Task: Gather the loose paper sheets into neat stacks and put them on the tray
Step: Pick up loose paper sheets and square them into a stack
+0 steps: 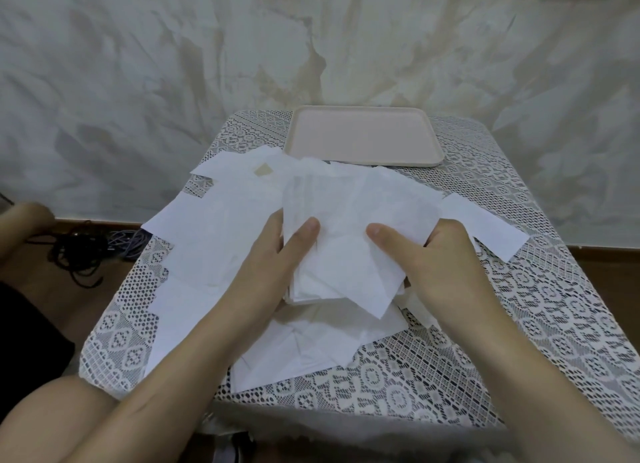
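both hands (349,255) grip an uneven sheaf (349,227) at frame centre, fingers curled under, thumbs on top; bare tray (363,133) lies straight beyond it.

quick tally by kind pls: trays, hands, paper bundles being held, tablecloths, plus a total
tray: 1
hands: 2 (left hand, right hand)
held paper bundle: 1
lace tablecloth: 1
total: 5
The loose sheets overlap too much to count.
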Motion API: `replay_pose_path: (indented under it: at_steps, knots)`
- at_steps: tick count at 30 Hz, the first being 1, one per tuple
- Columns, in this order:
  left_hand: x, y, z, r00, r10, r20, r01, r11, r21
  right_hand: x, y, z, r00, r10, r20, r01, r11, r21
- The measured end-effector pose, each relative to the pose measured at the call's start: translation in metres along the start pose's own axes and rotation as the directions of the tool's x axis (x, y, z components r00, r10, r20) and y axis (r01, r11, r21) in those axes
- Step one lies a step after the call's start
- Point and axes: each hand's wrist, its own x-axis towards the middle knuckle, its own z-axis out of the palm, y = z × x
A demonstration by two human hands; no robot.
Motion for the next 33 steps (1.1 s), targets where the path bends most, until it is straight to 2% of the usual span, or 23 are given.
replay_pose_path:
  at_steps: [7, 13, 18, 23, 28, 33]
  knots:
    - [0.001, -0.002, -0.002, 0.999, -0.021, 0.042, 0.022, 0.999, -0.025, -0.002, 0.000, -0.002, 0.998, -0.008, 0.062, 0.007, 1.000, 0.016]
    - [0.001, -0.003, 0.000, 1.000, -0.008, 0.023, 0.009, 0.999, -0.034, -0.001, 0.001, -0.001, 0.998, -0.006, 0.066, 0.007, 1.000, -0.020]
    - [0.003, -0.004, 0.000, 0.999, -0.033, 0.006, 0.033, 0.998, -0.051, 0.002, 0.001, -0.006, 0.999, -0.052, -0.014, 0.048, 0.984, -0.169]
    - [0.002, -0.003, 0.001, 1.000, -0.016, 0.012, 0.017, 0.999, -0.043, 0.000, -0.002, -0.008, 1.000, -0.022, -0.017, 0.020, 0.991, -0.132]
    - [0.003, -0.004, 0.001, 1.000, -0.011, 0.022, 0.012, 0.999, -0.039, -0.004, -0.001, 0.009, 0.998, -0.054, -0.033, 0.050, 0.992, -0.114]
    - [0.002, -0.002, 0.001, 0.999, -0.011, 0.044, 0.013, 0.999, -0.047, -0.004, 0.003, 0.011, 0.999, -0.032, 0.013, 0.033, 0.992, -0.122]
